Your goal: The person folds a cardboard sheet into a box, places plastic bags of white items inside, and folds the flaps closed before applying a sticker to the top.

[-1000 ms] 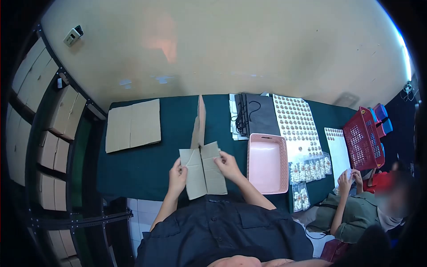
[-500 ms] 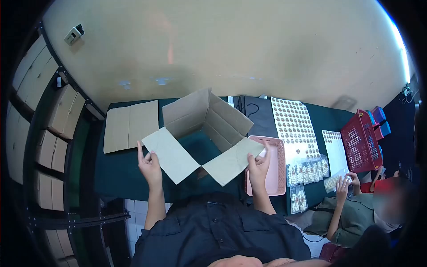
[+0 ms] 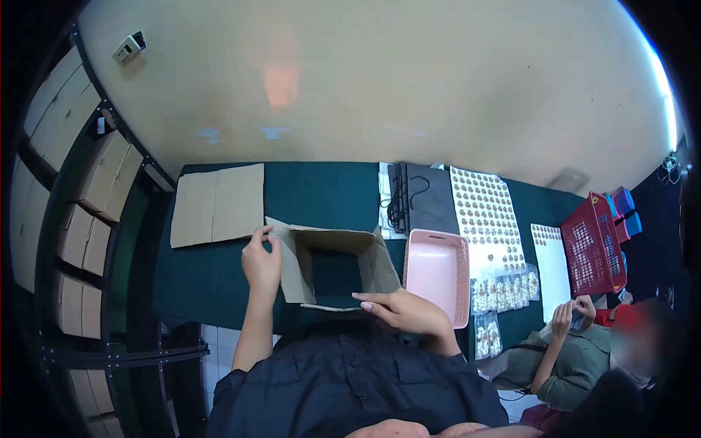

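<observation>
A brown cardboard box point(image 3: 296, 266) stands opened out in front of me at the table's near edge. Dark green shows through its middle. My left hand point(image 3: 261, 261) pinches the upper left edge of the box, its fingers bent. At the near right corner, my right hand point(image 3: 404, 309) grips the box's near edge between thumb and an outstretched index finger; its other fingers are curled and partly hidden. Just right of the box lies a pink basket point(image 3: 460, 281). To the left, a flat cardboard piece point(image 3: 217, 204) rests on the green tablecloth point(image 3: 321, 190).
Black hangers point(image 3: 398, 204) and sticker sheets point(image 3: 488, 212) lie at the back right. Several small filled bags point(image 3: 504, 292) sit beyond the pink basket. A red basket point(image 3: 595, 248) is at the far right, near a seated co-worker point(image 3: 584, 350). Shelves with boxes point(image 3: 91, 241) stand left.
The box has come down and nearer, its wide-spread flaps no longer held out. My left hand has moved right; my right hand has swung inward to the near edge. The co-worker's hands have lowered.
</observation>
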Tool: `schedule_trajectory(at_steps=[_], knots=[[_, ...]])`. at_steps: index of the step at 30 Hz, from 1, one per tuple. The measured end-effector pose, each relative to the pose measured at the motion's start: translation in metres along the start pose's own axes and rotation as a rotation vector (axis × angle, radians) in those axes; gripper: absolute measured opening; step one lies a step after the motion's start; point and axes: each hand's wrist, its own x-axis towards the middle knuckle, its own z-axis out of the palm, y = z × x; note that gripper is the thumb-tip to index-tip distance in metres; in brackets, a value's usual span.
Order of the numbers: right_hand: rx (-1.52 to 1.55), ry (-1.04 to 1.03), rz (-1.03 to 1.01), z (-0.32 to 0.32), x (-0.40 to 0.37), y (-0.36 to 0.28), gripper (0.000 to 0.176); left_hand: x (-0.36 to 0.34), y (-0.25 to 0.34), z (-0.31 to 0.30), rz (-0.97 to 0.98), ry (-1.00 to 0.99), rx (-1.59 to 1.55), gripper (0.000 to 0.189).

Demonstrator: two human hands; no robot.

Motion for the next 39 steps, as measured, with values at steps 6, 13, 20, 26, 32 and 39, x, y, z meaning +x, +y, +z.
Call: schedule_trajectory(at_steps=[6,13,20,26,32,39], knots=[[0.048,0.489,-0.292,-0.016,0.013,-0.011,0.03,-0.007,0.025,0.022,0.078,-0.114,0.083,0.065],[-0.441,0.735,-0.318,-0.027,0.072,0.028,0.04,-0.036,-0.003,0.049,0.301,-0.336,-0.04,0.057],[-0.133,0.751,-0.16,-0.049,0.088,0.061,0.043,-0.029,-0.036,0.023,0.45,-0.686,0.038,0.044],[-0.009,0.763,-0.082,-0.046,0.089,0.12,0.052,-0.037,-0.054,-0.009,0.383,-0.847,0.042,0.061],[0.674,0.907,-0.072,-0.041,0.082,0.127,0.089,-0.043,-0.062,-0.016,0.23,-1.101,-0.129,0.077],[0.67,0.805,-0.098,-0.02,0.077,0.137,0.049,-0.048,-0.081,-0.021,0.365,-1.196,-0.2,0.084]])
